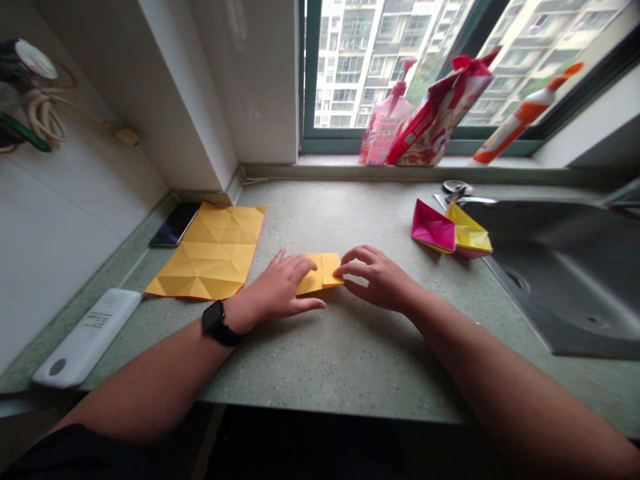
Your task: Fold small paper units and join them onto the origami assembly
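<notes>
You are working at the counter (320,367), where a small folded yellow paper (331,268) is lying in the middle, between your two hands. Your left hand (277,288) is resting over the paper's left part, its thumb spreading away on the near side and its fingers reaching across the top. Your right hand (383,280) is curving in from the right, its fingertips touching the paper's right edge; I cannot tell whether they are pinching it or only pressing on it. You are wearing a black watch (214,316) on your left wrist.

To the left, a large creased yellow sheet (213,250) is lying beside a dark phone (174,225), and a long white device (87,339) is lying nearer to you. To the far right, a pink paper box (433,228) and a yellow paper box (469,230) are sitting together beside the sink (545,267). Beyond them, a pink pump bottle (384,130), a red bag (443,113) and an orange and white bottle (520,123) are standing by the window.
</notes>
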